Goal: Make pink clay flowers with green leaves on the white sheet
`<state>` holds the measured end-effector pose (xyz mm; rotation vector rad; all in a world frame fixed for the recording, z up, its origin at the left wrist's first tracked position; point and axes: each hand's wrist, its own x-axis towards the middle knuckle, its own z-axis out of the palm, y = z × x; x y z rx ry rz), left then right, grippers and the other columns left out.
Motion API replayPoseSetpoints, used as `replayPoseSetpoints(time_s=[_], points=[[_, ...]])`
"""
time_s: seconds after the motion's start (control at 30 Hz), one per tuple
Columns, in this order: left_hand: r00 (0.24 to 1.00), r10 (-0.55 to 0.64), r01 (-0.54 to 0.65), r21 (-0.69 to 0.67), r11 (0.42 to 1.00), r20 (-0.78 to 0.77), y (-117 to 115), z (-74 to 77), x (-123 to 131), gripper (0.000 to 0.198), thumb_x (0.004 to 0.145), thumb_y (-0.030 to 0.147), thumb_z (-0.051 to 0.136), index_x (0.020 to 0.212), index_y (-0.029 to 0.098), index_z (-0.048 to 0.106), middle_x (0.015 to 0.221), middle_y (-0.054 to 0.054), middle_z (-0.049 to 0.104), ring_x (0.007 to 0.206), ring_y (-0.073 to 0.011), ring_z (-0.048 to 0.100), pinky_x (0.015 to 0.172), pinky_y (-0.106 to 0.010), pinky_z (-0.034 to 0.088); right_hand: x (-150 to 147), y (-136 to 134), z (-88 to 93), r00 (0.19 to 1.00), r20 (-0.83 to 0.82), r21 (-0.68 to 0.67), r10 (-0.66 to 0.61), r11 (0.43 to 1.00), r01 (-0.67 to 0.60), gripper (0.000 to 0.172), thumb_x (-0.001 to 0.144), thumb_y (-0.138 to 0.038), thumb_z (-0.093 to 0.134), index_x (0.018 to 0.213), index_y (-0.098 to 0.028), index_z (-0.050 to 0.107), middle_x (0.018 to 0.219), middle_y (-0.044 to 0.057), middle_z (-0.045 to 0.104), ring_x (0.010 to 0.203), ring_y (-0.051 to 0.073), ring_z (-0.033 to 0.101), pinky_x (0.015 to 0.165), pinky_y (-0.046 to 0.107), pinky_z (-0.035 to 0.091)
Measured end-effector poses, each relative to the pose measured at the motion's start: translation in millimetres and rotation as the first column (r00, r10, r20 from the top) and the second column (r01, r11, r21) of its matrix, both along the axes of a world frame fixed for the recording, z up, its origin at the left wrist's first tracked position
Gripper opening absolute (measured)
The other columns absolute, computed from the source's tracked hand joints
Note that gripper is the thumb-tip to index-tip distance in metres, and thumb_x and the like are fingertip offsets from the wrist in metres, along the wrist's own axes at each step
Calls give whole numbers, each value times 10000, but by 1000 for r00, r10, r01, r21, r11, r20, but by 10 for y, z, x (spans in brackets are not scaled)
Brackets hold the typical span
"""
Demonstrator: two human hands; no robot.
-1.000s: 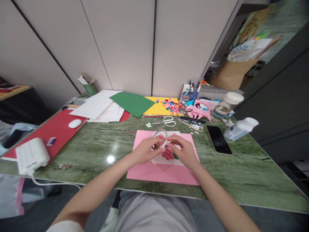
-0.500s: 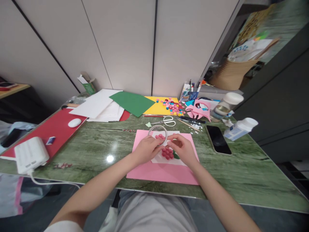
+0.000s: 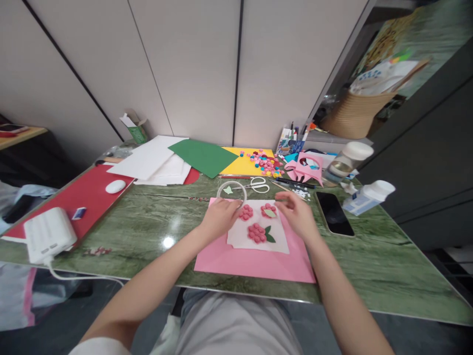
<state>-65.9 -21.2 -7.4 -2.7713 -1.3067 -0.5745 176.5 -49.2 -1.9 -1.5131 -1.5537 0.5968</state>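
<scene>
My left hand (image 3: 220, 217) is closed on a thin pale tape roll (image 3: 219, 190), which stands above the top left of the pink sheet (image 3: 254, 266). My right hand (image 3: 298, 213) is at the sheet's right side, thumb and forefinger drawn together; anything between them is too small to make out. Between my hands, a white paper (image 3: 240, 241) lies on the pink sheet. It carries three pink bead flowers: a lower one (image 3: 255, 232) with dark green leaves (image 3: 270, 235), an upper left one (image 3: 246, 212), and an upper right one partly covered by a light green leaf (image 3: 269, 213).
White-handled scissors (image 3: 258, 185) and a pale green scrap (image 3: 228, 190) lie behind the sheet. Loose colored beads (image 3: 264, 161) sit on yellow paper (image 3: 229, 167). A phone (image 3: 334, 213) and bottles (image 3: 369, 197) stand right; a power bank (image 3: 50, 234) lies left.
My hands have moved apart, the left going left with the tape roll and the right going right. The flowers, earlier partly covered, now show between them.
</scene>
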Motion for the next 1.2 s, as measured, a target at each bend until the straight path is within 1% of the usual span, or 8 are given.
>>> replayPoseSetpoints(time_s=[0.1,0.2,0.33,0.47,0.6,0.8,0.97,1.2], points=[[962,226,-247,-144,958,-151,100,55,-63,283,886,315,305,1041,145,469,813,-120,633,807,-223,607,748,-345,427,448,140,-96,916,384,-47,-111,989,140,285,739,-245,546,1017,-184,564,905,83,645,841,210,598,773,347,435],[929,283,-340,-253,906,-238,164,76,-105,304,891,316,273,1085,128,414,842,-139,631,795,-236,618,710,-347,439,715,227,-239,870,483,-191,-100,958,216,280,745,-241,523,1010,-170,577,828,83,655,787,222,606,755,360,438],[932,270,-331,-263,906,-243,192,70,-122,318,897,330,233,1099,144,393,839,-133,636,792,-246,623,710,-356,440,767,279,-395,969,205,-312,-139,929,199,311,759,-249,487,1059,-191,543,877,74,641,706,183,619,659,329,494],[926,276,-339,-248,908,-257,199,55,-121,318,893,327,230,1099,150,398,841,-136,637,786,-260,623,697,-359,443,762,290,-423,970,-104,-324,-220,929,176,330,729,-259,518,1055,-214,535,979,80,602,737,181,622,551,299,528],[929,272,-332,-236,914,-253,200,48,-116,317,892,327,231,1098,158,403,844,-134,637,789,-266,622,692,-362,444,805,238,-316,951,-235,-365,-198,925,103,359,701,-254,576,1055,-209,535,882,61,627,714,172,624,577,306,545],[922,289,-352,-247,903,-258,192,57,-94,311,888,334,257,1087,153,413,852,-130,635,801,-243,622,703,-336,441,839,89,-36,901,-433,-497,-11,837,-228,316,614,-276,704,905,-174,634,843,58,664,744,156,628,700,288,534],[930,274,-331,-238,913,-245,205,46,-88,300,883,345,270,1055,156,427,822,-115,638,782,-246,625,666,-319,442,670,52,73,869,-488,-457,85,823,-337,368,562,-281,742,894,-175,623,843,38,646,730,125,607,662,248,509],[929,291,-347,-264,900,-229,218,43,-98,290,881,335,278,1049,164,442,839,-120,638,796,-239,625,696,-316,437,481,93,9,888,-423,-464,180,798,-383,371,542,-317,735,845,-148,600,694,-17,574,593,72,512,521,186,413]])
